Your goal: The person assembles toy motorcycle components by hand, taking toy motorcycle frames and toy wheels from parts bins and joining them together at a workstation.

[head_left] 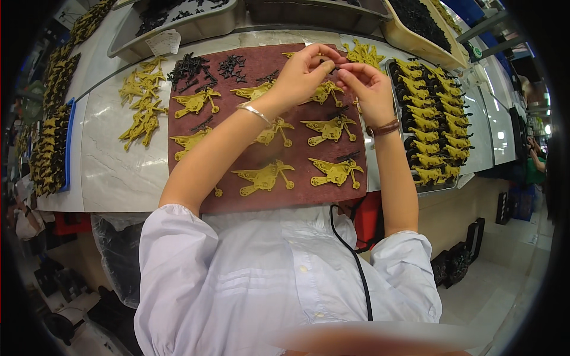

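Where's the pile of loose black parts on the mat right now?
In the head view, the pile of black parts lies at the brown mat's far left corner, left of the left hand.

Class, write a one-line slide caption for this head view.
Both hands, left hand and right hand, pinch a small black part above yellow toy pieces on a brown mat.

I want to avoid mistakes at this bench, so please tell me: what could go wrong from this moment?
1. The left hand and right hand pinch a small black piece in the air above the brown mat; it might slip and fall among the yellow parts.
2. The forearms cross over the laid-out rows, so a sleeve or wrist could push them out of line.
3. The loose black pieces lie near the mat's edge and may scatter.
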